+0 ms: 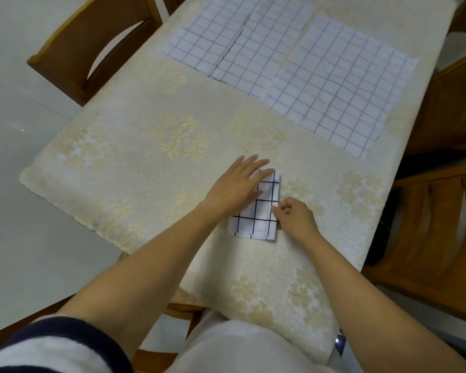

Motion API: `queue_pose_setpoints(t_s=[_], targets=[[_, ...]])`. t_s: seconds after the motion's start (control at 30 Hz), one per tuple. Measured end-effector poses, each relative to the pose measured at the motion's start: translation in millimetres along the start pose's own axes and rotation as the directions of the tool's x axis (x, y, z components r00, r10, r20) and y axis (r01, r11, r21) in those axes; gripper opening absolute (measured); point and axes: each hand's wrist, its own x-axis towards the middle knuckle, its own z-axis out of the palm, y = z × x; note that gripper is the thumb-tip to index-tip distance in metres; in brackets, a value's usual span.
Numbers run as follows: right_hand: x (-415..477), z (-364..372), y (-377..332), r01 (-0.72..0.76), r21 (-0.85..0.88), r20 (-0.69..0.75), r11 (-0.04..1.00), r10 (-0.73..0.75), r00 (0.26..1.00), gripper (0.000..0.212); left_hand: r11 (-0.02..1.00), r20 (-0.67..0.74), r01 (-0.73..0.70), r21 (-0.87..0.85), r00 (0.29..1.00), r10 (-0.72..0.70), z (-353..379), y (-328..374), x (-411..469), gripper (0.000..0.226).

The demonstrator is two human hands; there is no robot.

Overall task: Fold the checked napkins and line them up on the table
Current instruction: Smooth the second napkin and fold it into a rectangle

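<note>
A white napkin with black checks [258,219] lies folded into a narrow rectangle on the cream flowered tablecloth [135,168]. My left hand [238,185] lies flat on its upper left part, fingers straight and spread. At the napkin's right edge my right hand [293,218] has its fingers curled, pinching the edge of the cloth. Two more checked napkins lie spread flat at the far side: one with a middle crease [237,41] and one to its right [342,82].
Wooden chairs stand around the table: one at the far left [92,47] and two along the right side [439,232]. The pale floor [24,130] shows at the left. The tablecloth's near edge hangs over by my lap.
</note>
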Motion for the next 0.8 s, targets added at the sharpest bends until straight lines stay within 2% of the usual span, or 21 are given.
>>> queue_pose_setpoints(t_s=[0.07, 0.1, 0.17, 0.23, 0.37, 0.57, 0.8], targets=[[-2.1, -10.8, 1.3, 0.075, -0.060, 0.046, 0.995, -0.073, 0.996, 0.015, 0.977, 0.188, -0.203, 0.063, 0.964, 0.188, -12.4, 11.8, 31.2, 0.062], [-3.1, -17.3, 1.2, 0.122, -0.101, 0.076, 0.987, -0.115, 0.990, 0.013, 0.960, 0.299, -0.266, 0.084, 0.926, 0.230, -16.5, 18.3, 45.2, 0.060], [-3.8, -31.4, 2.2, 0.213, -0.202, 0.146, 0.956, -0.186, 0.972, 0.011, 0.944, 0.505, -0.312, 0.107, 0.835, 0.219, -22.2, 29.9, 67.2, 0.049], [-1.8, -44.7, 6.6, 0.266, -0.268, 0.202, 0.926, -0.215, 0.955, 0.011, 0.956, 0.596, -0.278, 0.097, 0.785, 0.168, -22.2, 36.8, 77.5, 0.033], [8.2, -61.2, 16.3, 0.246, -0.266, 0.169, 0.932, -0.206, 0.964, 0.008, 0.998, 0.616, 0.022, -0.051, 0.788, 0.014, -16.9, 33.5, 75.5, 0.021], [18.4, -63.8, 22.0, 0.179, -0.136, 0.077, 0.974, -0.170, 0.983, 0.013, 0.913, 0.566, 0.354, -0.203, 0.803, -0.186, -12.3, 14.8, 58.9, 0.031], [27.7, -67.9, 36.3, 0.114, -0.086, -0.030, 0.990, -0.117, 0.993, 0.017, 0.764, 0.443, 0.530, -0.368, 0.822, -0.357, 4.1, 1.0, 35.3, 0.027]])
